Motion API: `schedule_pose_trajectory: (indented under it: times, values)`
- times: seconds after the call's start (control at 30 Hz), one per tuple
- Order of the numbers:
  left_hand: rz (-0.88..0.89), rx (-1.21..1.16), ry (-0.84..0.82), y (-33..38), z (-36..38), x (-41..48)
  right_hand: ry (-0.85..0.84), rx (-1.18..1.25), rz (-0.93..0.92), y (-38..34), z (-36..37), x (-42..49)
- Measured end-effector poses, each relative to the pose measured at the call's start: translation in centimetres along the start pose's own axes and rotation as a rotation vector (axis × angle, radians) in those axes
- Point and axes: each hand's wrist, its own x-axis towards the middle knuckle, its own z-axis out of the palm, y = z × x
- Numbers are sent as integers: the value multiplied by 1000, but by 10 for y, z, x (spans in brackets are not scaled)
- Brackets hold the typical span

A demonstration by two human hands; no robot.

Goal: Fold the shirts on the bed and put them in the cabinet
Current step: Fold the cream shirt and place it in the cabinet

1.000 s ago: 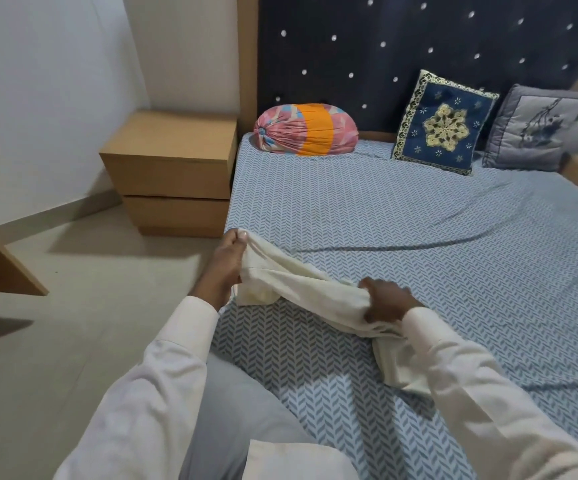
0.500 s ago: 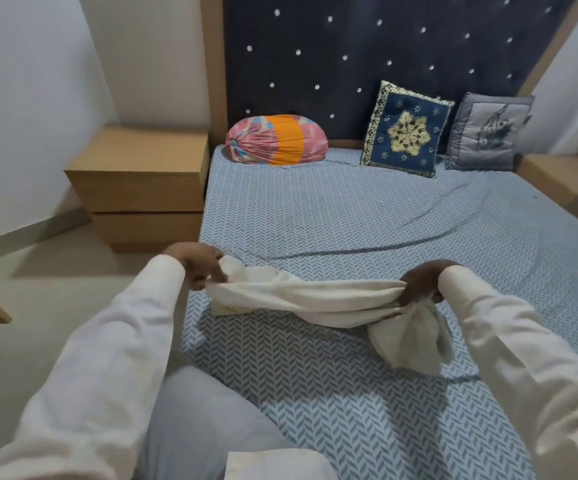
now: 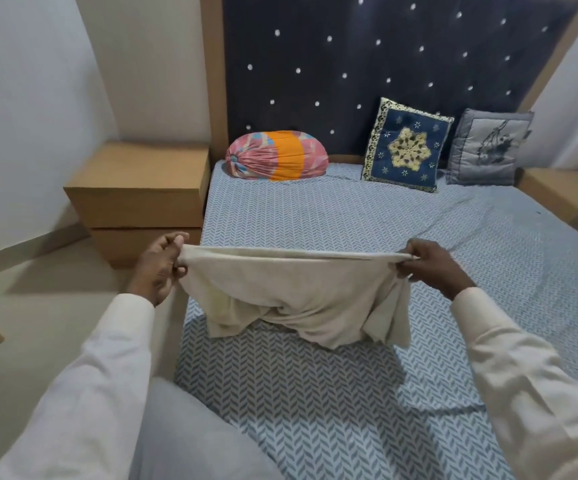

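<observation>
A cream shirt [image 3: 291, 292] hangs stretched between my two hands above the near left part of the bed [image 3: 367, 237]. My left hand [image 3: 161, 265] pinches its left top corner over the bed's left edge. My right hand [image 3: 429, 263] pinches the right top corner. The top edge is pulled taut and level, and the rest droops in folds, its bottom close to the blue herringbone sheet. No cabinet for the shirts is in view.
A wooden bedside drawer unit [image 3: 142, 199] stands left of the bed; another [image 3: 564, 195] is at the right. An orange and pink bolster [image 3: 277, 155], a blue embroidered cushion [image 3: 407, 145] and a grey cushion [image 3: 488, 148] lean on the dark headboard. Bare floor [image 3: 38, 306] lies left.
My hands have moved apart and risen, spreading the bunched shirt out into a wide hanging sheet. The view has tilted up and shifted slightly.
</observation>
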Motion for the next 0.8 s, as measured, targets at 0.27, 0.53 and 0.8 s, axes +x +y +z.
schedule_pose_trajectory:
  times: [0.27,0.53,0.8]
  values:
    - [30,129,214,-88,-10,-22,-86,-514,99,67,69,-39]
    - [-53,278,171,-150,-27,-43,-199,-302,174,116,89,-55]
    - [13,162,237,-147,-35,-49,38,189,112,87,-20,-40]
